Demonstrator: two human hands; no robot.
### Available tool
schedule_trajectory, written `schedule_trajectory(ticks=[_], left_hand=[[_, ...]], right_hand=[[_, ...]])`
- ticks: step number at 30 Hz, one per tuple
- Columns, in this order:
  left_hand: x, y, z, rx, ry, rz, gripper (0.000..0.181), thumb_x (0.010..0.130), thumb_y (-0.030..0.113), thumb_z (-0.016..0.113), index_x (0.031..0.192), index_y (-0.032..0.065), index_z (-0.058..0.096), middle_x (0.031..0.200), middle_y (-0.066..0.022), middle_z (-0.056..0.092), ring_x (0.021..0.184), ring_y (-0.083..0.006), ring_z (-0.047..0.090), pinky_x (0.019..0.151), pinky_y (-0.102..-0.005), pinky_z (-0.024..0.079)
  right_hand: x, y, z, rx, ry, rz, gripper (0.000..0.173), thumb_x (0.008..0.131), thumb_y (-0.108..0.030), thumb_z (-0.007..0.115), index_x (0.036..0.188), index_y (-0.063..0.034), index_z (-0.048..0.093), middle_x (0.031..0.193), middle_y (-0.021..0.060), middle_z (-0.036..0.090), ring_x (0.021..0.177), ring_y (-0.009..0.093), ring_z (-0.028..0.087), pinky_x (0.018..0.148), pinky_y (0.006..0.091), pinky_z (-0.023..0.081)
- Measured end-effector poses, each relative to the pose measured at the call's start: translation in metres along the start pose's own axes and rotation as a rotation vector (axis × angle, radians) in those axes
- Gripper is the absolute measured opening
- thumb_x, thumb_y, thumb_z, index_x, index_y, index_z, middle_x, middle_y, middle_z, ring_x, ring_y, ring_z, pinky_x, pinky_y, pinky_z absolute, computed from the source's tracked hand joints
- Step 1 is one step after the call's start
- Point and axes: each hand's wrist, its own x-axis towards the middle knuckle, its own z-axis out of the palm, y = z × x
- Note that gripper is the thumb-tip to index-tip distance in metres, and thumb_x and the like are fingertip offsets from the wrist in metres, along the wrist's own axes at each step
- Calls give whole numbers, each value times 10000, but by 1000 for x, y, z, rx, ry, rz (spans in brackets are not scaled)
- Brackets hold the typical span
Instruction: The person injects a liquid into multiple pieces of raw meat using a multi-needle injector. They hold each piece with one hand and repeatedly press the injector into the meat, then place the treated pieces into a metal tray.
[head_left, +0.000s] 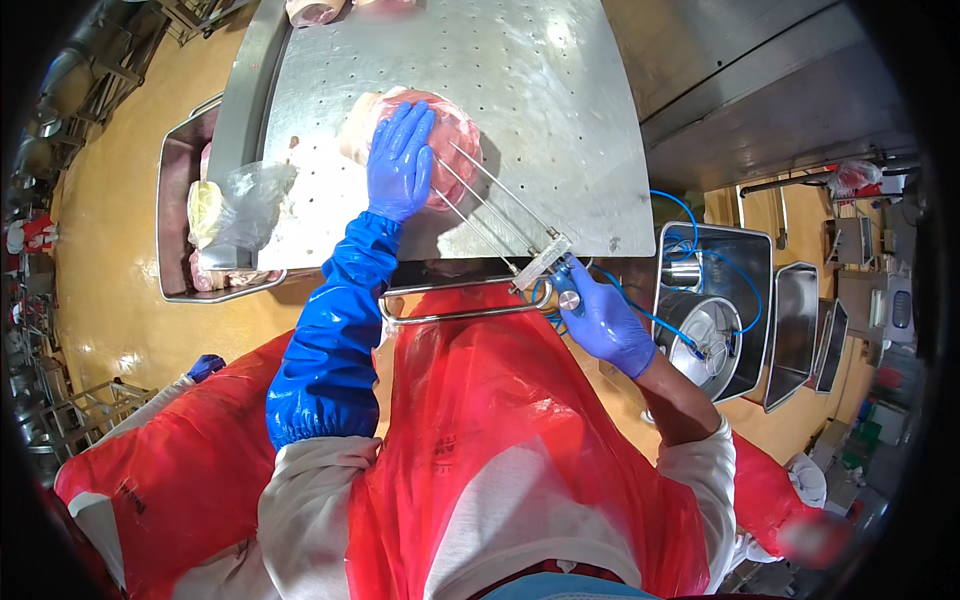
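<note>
A round cut of raw meat (459, 139) with a pale rind lies on the perforated steel table (547, 112). My left hand (403, 161), in a blue glove, rests flat on top of it with the fingers held together. My right hand (606, 319), also gloved, grips the handle of a brine injector (541, 261) at the table's near edge. Three long needles run from its metal head up to the meat. Their tips meet the meat's near right side; how deep they go I cannot tell. A blue hose joins the injector.
A steel tub (171, 225) with meat stands at the left, near a clear plastic bag (251, 202). Right, another tub (757, 255) holds a metal canister (701, 345) with blue hoses. People in red aprons are on both sides. More meat (315, 10) lies at the far edge.
</note>
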Motion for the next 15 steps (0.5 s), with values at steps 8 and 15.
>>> schedule_trajectory(ticks=[8, 15], left_hand=[[6, -6, -5, -57, 16, 14, 438, 1010, 160, 521, 1412, 17, 622, 1463, -187, 601, 1410, -383, 520, 1216, -508, 344], [11, -52, -12, -59, 2, -15, 447, 1021, 177, 521, 1428, 14, 607, 1519, -203, 546, 1426, -354, 509, 1224, -519, 329]], right_hand=[[39, 0, 21, -78, 78, -177, 551, 969, -111, 590, 1446, 114, 433, 889, 293, 683, 765, 441, 702, 653, 502, 538], [104, -38, 44, -86, 25, -90, 603, 969, -92, 546, 1524, 54, 359, 688, 274, 619, 675, 463, 684, 591, 515, 500]])
